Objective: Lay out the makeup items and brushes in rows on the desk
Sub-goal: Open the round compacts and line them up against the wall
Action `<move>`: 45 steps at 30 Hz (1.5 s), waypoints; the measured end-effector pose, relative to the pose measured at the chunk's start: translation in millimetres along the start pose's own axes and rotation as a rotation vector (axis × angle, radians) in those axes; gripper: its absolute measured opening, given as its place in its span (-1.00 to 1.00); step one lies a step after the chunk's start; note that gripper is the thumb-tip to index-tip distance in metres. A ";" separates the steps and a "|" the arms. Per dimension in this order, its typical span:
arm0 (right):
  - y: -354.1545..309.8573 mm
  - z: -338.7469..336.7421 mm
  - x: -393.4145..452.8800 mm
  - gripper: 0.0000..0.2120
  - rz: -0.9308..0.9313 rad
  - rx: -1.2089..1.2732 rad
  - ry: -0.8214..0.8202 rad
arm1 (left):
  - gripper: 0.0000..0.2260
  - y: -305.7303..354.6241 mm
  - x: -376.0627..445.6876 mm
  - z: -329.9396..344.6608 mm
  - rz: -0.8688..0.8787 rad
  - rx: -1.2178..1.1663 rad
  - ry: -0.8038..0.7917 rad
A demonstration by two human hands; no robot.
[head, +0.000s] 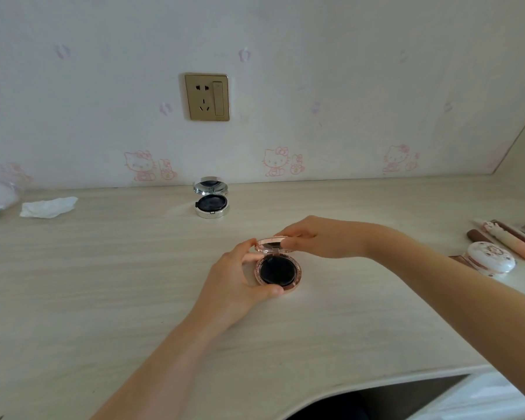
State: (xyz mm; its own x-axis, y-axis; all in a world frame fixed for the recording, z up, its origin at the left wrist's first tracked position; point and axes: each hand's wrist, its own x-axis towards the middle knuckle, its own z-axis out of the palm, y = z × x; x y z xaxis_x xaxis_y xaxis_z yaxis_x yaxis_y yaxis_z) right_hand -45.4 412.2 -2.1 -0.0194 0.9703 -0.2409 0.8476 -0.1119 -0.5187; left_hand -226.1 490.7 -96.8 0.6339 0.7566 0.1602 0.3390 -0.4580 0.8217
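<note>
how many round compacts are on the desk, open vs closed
Open: 2, the silver compact by the wall and the rose-gold compact held by the left hand and right hand
Closed: 1, the white patterned compact
Total: 3

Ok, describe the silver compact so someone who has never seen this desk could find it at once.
Find the gold wall socket; straight below it, at the back of the desk near the wall, sits the silver compact, open, lid up. Unlike the rose-gold compact nearer the camera, held by the left hand and right hand, no hand touches it and its casing is mirror-bright chrome.
</note>
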 end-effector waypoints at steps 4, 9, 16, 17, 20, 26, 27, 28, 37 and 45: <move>0.1 -2.4 2.4 -0.67 0.014 0.004 -0.013 | -0.14 0.5 0.0 -0.6 -0.002 -0.014 -0.008; -0.9 -4.6 4.6 -0.63 0.039 0.017 -0.026 | -0.16 0.2 -0.1 -0.6 -0.005 -0.012 -0.011; 8.0 10.7 3.3 -0.55 0.042 0.088 0.121 | -0.17 0.4 -1.5 -0.2 0.003 -0.005 -0.004; 10.6 17.7 0.9 -0.52 0.041 0.108 0.211 | -0.17 1.2 -2.3 -0.3 0.005 -0.007 -0.001; 21.2 44.1 -8.7 -0.49 0.031 0.109 0.488 | -0.17 3.0 -4.0 -0.1 0.013 -0.005 0.000; 34.0 86.5 -23.3 -0.41 0.007 0.062 0.574 | -0.26 10.4 -8.0 -1.3 0.015 -0.039 0.007; 33.9 87.8 -24.3 -0.40 0.004 0.072 0.581 | -0.26 11.1 -8.6 -1.3 0.016 -0.039 0.007; 33.6 88.7 -25.2 -0.39 0.002 0.087 0.584 | -0.26 11.6 -8.9 -1.1 0.017 -0.033 0.008; 24.4 108.1 -28.0 -0.24 0.013 -0.029 0.595 | -0.42 12.3 -18.3 4.8 -0.023 0.098 0.083; 18.0 106.6 -26.6 -0.49 0.001 -0.016 0.650 | -0.57 20.5 -25.0 8.2 0.090 0.413 0.118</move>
State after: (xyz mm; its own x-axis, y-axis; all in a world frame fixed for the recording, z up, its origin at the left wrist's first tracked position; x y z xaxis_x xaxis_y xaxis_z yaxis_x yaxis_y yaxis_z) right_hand -86.1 361.5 -92.5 0.3020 0.9026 0.3069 0.8555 -0.1145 -0.5050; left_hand -229.3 458.6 -88.4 0.5979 0.7422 0.3028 0.5505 -0.6548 0.5178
